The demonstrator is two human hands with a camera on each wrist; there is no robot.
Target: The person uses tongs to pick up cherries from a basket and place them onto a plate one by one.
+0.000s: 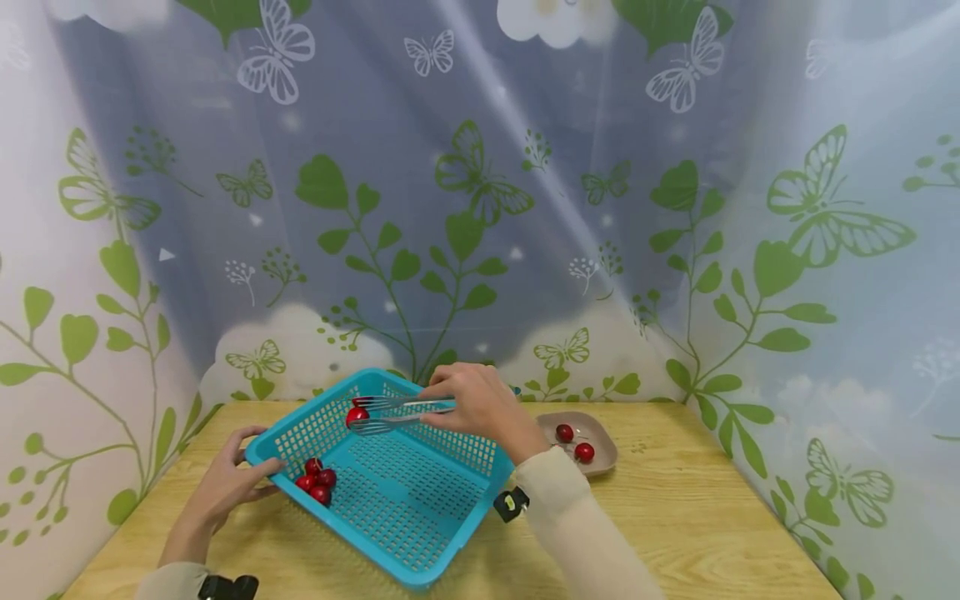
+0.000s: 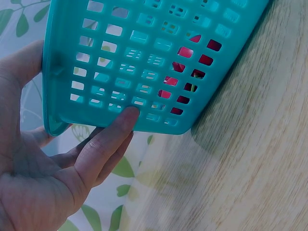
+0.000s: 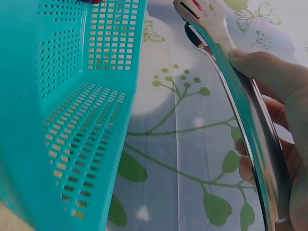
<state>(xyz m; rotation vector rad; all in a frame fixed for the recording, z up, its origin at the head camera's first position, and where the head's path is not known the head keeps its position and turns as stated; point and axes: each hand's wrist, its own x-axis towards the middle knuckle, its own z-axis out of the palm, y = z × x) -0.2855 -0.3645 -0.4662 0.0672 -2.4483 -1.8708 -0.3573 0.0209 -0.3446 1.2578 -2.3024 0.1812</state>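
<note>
**Cherry (image 1: 357, 418) caught in metal tongs (image 3: 243, 101) at a blue basket (image 1: 390, 487)**

A person's left grip (image 1: 232, 479), nearest the camera, holds the basket by its left corner, thumb and fingers parted only by the plastic between them. Just to the right of that grip, inside the corner, lies a cluster of cherries (image 1: 317, 483); lifting the corner could set them rolling. The basket's long axis runs slantwise, from the far left, beyond the left grip, to the near right.

Farther out, the right grip (image 1: 476, 400) is wrapped around the tongs, squeezed enough to bring the two arms close together. Their long axis lies nearly crosswise, heads pointing left, away from the right grip and over the basket. The single cherry sits between those heads, left of the right grip, toward the basket's far-left end; how high it is cannot be told. Round fruit on slick metal makes, by all appearances, a chancy hold: a slackened squeeze could drop it, too hard a one could shoot it sideways.

Behind and right of the right grip, a beige dish (image 1: 596, 432) on the table (image 1: 697, 500) carries two more cherries (image 1: 584, 452). Beyond both grips hangs a butterfly-print curtain (image 1: 480, 100).
</note>
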